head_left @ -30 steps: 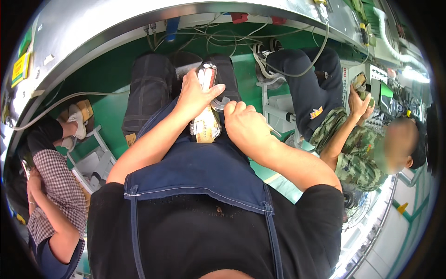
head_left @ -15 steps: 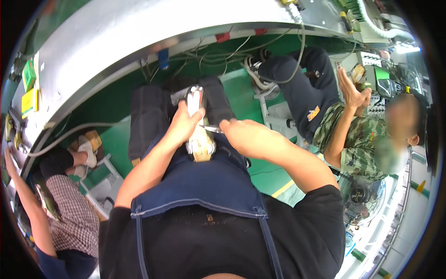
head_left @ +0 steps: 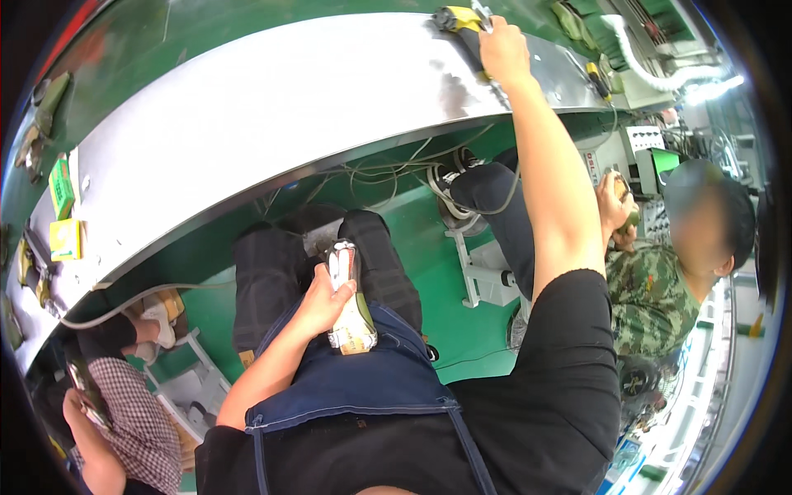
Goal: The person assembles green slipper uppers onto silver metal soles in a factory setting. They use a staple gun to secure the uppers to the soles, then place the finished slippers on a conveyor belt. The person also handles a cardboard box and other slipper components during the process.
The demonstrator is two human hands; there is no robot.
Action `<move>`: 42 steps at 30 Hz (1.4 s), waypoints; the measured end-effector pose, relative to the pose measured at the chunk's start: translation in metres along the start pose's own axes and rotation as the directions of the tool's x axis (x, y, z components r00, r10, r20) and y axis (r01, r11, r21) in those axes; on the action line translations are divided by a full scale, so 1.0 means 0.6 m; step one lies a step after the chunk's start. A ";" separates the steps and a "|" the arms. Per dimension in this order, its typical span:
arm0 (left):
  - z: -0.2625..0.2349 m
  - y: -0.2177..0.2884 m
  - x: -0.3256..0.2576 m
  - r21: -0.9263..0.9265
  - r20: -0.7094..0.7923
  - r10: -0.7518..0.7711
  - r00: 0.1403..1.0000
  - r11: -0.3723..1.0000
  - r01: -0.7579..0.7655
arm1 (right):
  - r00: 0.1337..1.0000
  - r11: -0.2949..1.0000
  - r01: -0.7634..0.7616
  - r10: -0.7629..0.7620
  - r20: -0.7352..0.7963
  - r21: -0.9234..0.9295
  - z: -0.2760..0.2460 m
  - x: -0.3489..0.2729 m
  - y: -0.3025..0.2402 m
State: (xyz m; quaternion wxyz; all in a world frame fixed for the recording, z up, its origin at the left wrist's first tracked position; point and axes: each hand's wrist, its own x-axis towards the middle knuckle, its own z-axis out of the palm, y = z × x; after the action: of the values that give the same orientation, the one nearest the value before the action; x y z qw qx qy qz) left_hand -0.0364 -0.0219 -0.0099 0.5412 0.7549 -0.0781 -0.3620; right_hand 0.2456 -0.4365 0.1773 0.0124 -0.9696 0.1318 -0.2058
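My left hand is closed around the side of a half-made olive-green shoe. The shoe lies over my lap on the blue apron, its pale, whitish-yellow underside turned up. My right arm is stretched out to the far side of the metal workbench. There my right hand has its fingers curled at a silver metal hand tool, whose exact kind I cannot make out. Right beside that hand lies a yellow-and-black tool.
A yellow box and a green box stand on the bench's left end. More olive-green shoes lie beyond. A seated person works at right, another at left. Cables hang under the bench.
My right hand has left the shoe, where it held a thin blade, and reached far across to the bench tools. My left hand still grips the shoe.
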 end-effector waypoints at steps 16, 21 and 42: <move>-0.013 0.004 -0.004 0.007 0.062 -0.017 0.998 1.000 0.017 | 0.738 0.715 -0.447 -0.044 0.673 0.537 -0.168 -0.245 -0.063; -0.015 0.012 -0.001 -0.004 0.103 -0.030 0.994 1.000 0.031 | 0.455 0.715 -0.474 -0.302 0.838 0.515 -0.207 -0.456 -0.107; -0.014 -0.007 -0.006 -0.070 0.124 -0.011 0.992 0.997 0.020 | 0.124 0.723 -0.606 -0.325 0.938 0.330 -0.187 -0.555 -0.143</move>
State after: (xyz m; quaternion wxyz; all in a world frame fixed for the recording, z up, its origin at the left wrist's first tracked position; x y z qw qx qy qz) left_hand -0.0349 -0.0120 -0.0106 0.5589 0.7119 -0.0927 -0.4150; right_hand -0.0714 -0.2638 0.1551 0.4616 -0.7555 0.1090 0.4520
